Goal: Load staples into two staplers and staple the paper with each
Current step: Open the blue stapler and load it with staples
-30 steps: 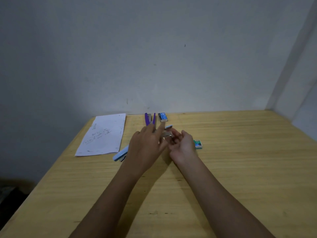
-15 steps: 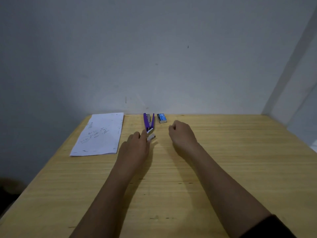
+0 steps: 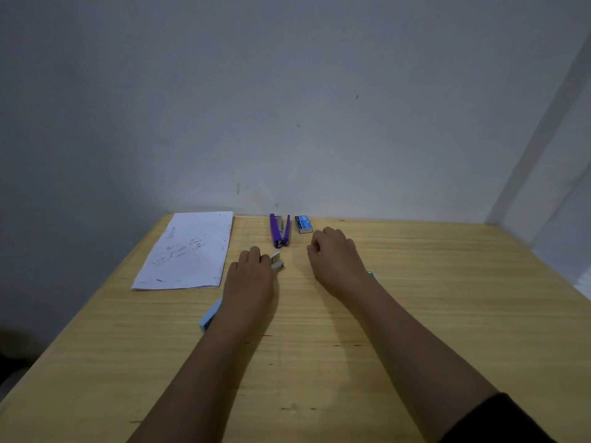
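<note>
Purple stapler (image 3: 280,231) splayed open beside paper (image 3: 188,249)

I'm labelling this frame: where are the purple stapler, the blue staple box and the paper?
purple stapler (image 3: 279,231), head view, on its open purple arms.
blue staple box (image 3: 303,224), head view, on its top face.
paper (image 3: 188,251), head view, mid-sheet by the handwriting.

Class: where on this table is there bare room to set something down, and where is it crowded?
Free: the table right of the right hand, and the near strip between the forearms. Crowded: the far edge, with paper, purple stapler, blue staple box, and left hand.
</note>
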Demonstrator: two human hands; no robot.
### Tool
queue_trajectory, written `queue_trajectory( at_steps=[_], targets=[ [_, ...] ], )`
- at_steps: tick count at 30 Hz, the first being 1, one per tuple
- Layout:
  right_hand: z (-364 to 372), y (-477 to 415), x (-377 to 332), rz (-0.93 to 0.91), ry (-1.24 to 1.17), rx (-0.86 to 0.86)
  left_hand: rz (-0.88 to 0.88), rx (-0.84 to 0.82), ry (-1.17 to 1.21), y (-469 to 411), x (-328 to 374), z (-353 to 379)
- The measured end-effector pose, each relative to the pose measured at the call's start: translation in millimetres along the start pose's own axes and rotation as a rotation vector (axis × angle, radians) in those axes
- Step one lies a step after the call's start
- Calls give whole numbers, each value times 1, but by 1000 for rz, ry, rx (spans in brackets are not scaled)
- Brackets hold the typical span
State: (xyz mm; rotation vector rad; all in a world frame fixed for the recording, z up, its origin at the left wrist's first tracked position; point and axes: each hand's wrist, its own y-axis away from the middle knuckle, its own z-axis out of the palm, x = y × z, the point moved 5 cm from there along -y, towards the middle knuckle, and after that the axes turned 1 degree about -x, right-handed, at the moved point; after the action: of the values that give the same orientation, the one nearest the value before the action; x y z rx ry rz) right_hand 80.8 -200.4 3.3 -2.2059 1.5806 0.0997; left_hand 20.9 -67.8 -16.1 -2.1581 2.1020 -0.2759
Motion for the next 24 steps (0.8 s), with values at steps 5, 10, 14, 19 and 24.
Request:
queue_trajectory(
  at_steps=[5, 10, 14, 19, 24],
  targets=[
    [-37, 20, 30, 10, -371, 88, 6, 9, 27, 1, 0, -2],
    [-45, 56, 64, 74, -504, 44, -24, 100, 257, 10, 8, -16],
    [-36, 72, 81, 86, -502, -52, 191, 181, 475, 16, 42, -30],
    [-35, 76, 83, 60, -504, -79, 251, -48, 584, 18, 78, -5],
    [-40, 76, 77, 40, -513, -110, 198, -77, 684, 18, 77, 0]
  ],
)
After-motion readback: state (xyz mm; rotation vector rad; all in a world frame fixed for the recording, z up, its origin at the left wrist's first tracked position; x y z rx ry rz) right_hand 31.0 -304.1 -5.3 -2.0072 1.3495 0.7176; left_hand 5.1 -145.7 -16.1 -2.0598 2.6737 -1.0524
